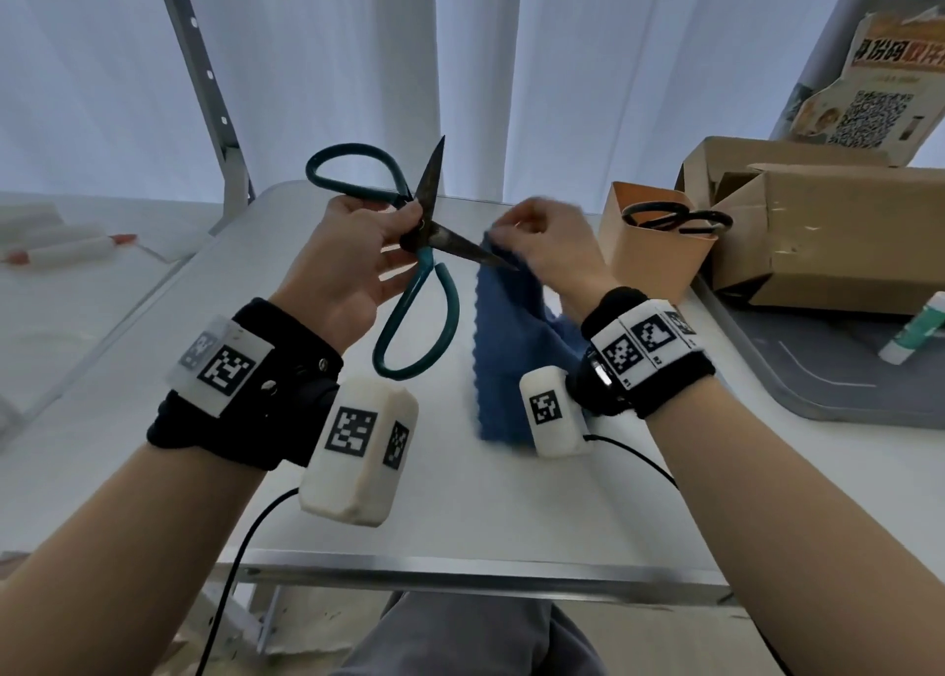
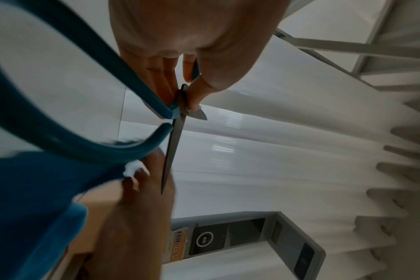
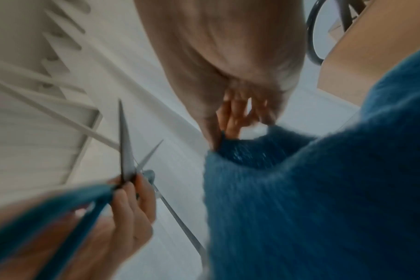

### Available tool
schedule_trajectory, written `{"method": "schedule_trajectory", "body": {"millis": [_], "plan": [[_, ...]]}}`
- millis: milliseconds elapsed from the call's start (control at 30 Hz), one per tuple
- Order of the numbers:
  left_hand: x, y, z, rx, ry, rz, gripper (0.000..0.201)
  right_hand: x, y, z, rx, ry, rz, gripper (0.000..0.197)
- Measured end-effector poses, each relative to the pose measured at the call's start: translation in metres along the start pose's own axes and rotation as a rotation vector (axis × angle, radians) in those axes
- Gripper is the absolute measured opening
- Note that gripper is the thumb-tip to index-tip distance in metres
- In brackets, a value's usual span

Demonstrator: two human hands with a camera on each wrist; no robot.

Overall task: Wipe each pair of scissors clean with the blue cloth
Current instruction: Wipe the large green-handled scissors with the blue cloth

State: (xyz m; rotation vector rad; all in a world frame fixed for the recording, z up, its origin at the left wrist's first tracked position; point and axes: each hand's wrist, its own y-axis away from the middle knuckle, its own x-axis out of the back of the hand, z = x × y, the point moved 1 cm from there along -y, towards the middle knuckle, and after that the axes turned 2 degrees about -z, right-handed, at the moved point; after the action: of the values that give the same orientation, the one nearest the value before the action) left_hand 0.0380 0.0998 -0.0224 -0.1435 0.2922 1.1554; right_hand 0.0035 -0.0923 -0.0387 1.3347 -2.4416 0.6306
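Left hand (image 1: 353,261) is holding the open scissors (image 1: 424,261) above the table (image 1: 460,512), gripping at the pivot; one blade is pointing to 12 o'clock, the other to 4 o'clock. Right hand (image 1: 547,246), at 3 o'clock of the pivot, is pinching the cloth (image 1: 511,348), which is hanging down behind the 4 o'clock blade tip. A cup (image 1: 654,261) is standing at 3 o'clock of the right hand, a second pair of scissors (image 1: 675,218) sitting in it. A cardboard box (image 1: 828,236) is lying at 3 o'clock of the cup.

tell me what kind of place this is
Probably a makeshift workroom or recording setup, not a kitchen: a white folding table, white curtains behind it, and cardboard boxes beside a grey tray.
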Motion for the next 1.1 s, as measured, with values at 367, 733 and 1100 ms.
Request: {"method": "schedule_trajectory", "body": {"millis": [367,733,1100], "plan": [[-0.021,0.0,-0.007,-0.147,-0.292,0.011,0.035,0.023,0.028,-0.029,0.031,-0.431,-0.26,0.006],[-0.025,0.001,-0.014,-0.247,-0.392,-0.035,0.025,0.014,0.046,-0.022,-0.053,-0.46,-0.406,0.012],[-0.029,0.001,-0.02,-0.325,-0.441,-0.065,0.027,0.012,0.051,-0.019,-0.21,-0.437,-0.451,0.01]]}}
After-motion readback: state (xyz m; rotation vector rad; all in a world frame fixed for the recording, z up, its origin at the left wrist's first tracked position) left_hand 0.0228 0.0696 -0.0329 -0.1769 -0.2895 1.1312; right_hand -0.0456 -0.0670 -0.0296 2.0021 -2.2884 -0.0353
